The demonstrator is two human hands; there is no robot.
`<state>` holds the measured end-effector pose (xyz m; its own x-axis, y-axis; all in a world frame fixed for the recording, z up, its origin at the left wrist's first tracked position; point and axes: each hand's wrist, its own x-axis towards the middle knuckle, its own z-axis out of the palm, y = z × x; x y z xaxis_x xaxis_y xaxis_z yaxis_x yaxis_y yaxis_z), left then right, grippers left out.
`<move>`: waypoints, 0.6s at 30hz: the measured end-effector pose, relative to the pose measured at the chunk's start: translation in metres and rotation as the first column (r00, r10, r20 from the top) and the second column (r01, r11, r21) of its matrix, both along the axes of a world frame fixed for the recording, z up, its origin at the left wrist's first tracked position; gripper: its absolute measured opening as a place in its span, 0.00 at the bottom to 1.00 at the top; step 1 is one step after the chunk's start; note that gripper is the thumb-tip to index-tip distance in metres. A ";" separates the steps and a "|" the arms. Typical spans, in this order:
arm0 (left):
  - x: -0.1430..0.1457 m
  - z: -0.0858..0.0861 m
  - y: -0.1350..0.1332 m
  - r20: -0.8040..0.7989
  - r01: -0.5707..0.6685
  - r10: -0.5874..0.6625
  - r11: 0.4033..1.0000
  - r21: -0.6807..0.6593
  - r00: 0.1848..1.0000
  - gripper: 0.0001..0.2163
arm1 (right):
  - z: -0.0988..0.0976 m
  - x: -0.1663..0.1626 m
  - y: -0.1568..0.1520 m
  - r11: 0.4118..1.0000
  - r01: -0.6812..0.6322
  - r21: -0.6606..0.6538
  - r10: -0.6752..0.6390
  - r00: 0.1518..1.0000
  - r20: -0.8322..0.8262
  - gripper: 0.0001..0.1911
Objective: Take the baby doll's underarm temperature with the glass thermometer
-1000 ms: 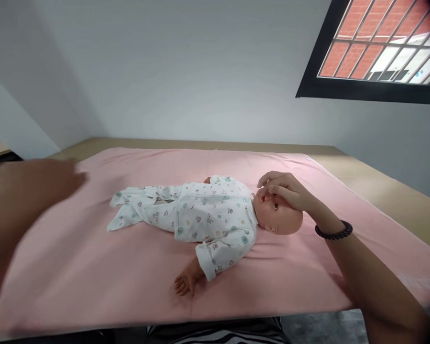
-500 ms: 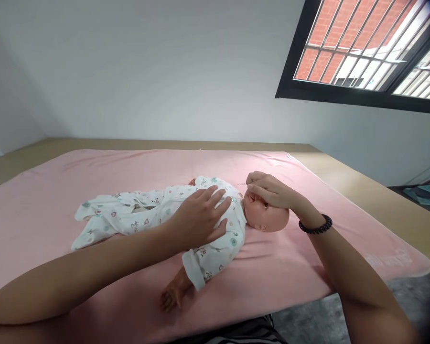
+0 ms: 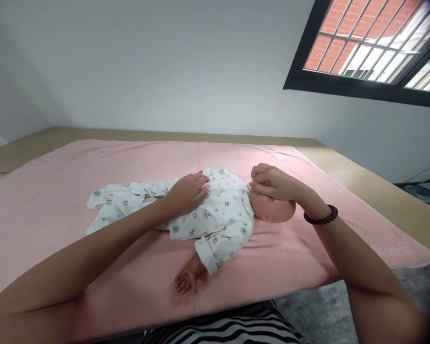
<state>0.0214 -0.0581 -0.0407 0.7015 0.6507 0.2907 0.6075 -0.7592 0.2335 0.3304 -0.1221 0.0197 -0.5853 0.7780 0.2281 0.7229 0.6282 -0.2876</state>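
A baby doll (image 3: 215,215) in a white patterned sleepsuit lies on its back on a pink blanket (image 3: 93,267), head to the right. My left hand (image 3: 186,192) rests on the doll's belly, fingers curled down onto the sleepsuit. My right hand (image 3: 272,184) lies over the doll's face (image 3: 277,210), fingers bent and pinched near the nose and mouth. A black bead bracelet (image 3: 320,217) circles my right wrist. The doll's bare near hand (image 3: 186,278) lies on the blanket.
The blanket covers a wooden table (image 3: 361,181) set against a grey wall. A barred window (image 3: 372,48) is at the upper right. My striped clothing (image 3: 229,329) shows at the bottom edge, and some items (image 3: 428,188) lie on the floor at far right.
My left hand came in from the far left, landed on the doll's chest, then slid toward its belly with fingers curling. My right hand stayed on the doll's face.
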 end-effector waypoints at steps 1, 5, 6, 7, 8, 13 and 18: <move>0.001 0.000 -0.001 0.003 0.001 -0.001 1.000 0.001 1.000 0.19 | 0.000 0.000 0.000 1.000 -0.006 0.013 0.006 1.000 0.002 0.20; 0.001 0.000 -0.003 0.007 0.002 -0.002 1.000 -0.006 1.000 0.18 | -0.001 -0.001 -0.001 0.996 -0.056 0.066 0.055 0.998 0.017 0.21; 0.001 0.000 -0.003 0.002 0.007 -0.007 1.000 -0.003 1.000 0.18 | -0.001 -0.002 -0.001 0.996 -0.061 0.068 0.060 0.998 0.021 0.22; 0.001 0.001 -0.002 -0.008 0.015 -0.015 1.000 -0.002 1.000 0.18 | -0.001 -0.002 -0.001 0.997 -0.055 0.058 0.054 0.998 0.024 0.22; 0.001 0.003 -0.001 -0.025 0.026 -0.026 1.000 -0.004 0.999 0.18 | -0.001 -0.002 0.000 0.998 -0.040 0.039 0.039 0.999 0.026 0.22; 0.006 0.027 0.004 -0.222 0.068 -0.088 0.993 -0.095 0.971 0.15 | 0.011 -0.001 0.009 0.993 0.022 -0.117 -0.009 0.994 0.111 0.22; 0.025 0.083 0.002 -0.523 -0.007 -0.105 0.978 -0.207 0.846 0.10 | 0.052 -0.009 0.021 0.921 0.112 -0.373 0.024 0.939 0.342 0.19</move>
